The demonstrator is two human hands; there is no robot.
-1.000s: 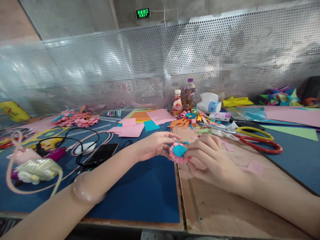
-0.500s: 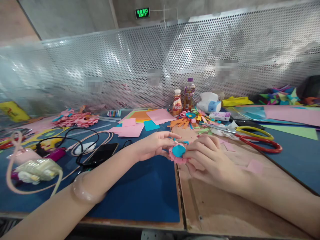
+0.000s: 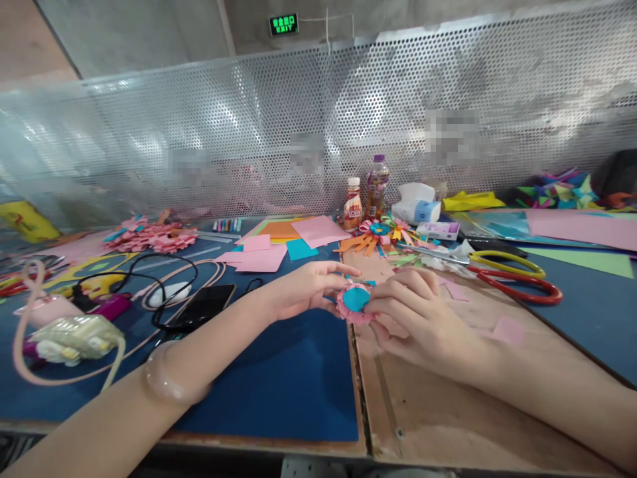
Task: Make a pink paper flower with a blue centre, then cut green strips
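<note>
Between my two hands is a pink paper flower (image 3: 356, 316) with a round blue centre facing up. My left hand (image 3: 307, 290) grips its left edge, fingers curled around the rim. From the other side my right hand (image 3: 412, 312) pinches the flower's right edge; its thumb and fingertips are partly hidden. The flower is held above the seam between the blue mat (image 3: 279, 385) and the bare wooden board (image 3: 438, 425). Just beyond the hands lie small paper scraps and bright paper-strip flowers (image 3: 379, 232).
Large scissors (image 3: 517, 272) with red and yellow handles lie at right. Two drink bottles (image 3: 353, 204) and a tissue pack (image 3: 417, 204) stand at the back. Pink paper sheets (image 3: 321, 234), a phone (image 3: 206, 305), cables and a pile of pink paper pieces (image 3: 149, 236) lie left.
</note>
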